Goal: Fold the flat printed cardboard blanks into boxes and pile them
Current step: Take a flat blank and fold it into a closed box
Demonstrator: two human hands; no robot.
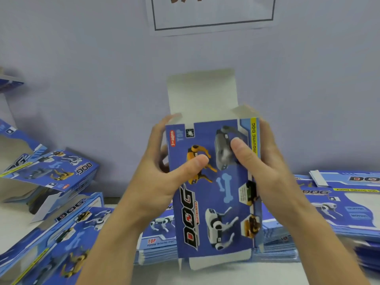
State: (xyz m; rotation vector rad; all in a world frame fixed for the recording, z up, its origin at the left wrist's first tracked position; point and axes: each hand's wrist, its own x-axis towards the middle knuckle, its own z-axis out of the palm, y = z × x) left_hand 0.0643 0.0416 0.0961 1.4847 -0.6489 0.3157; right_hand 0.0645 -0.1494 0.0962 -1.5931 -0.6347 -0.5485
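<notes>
Seen from the head camera, both hands grasp one box (213, 188) above the flat blanks (339, 204) on the tabletop (226, 274): left hand (162, 171) and right hand (265, 169) thumbs press its printed face. Square the sleeve, then tuck the open top flap (202, 93).

My fingers are hidden behind the box (213, 188). The stack of flat blanks (339, 212) runs past the right edge, blurred there. The paper sign (211, 15) is cut at the top, its letters unreadable.
</notes>
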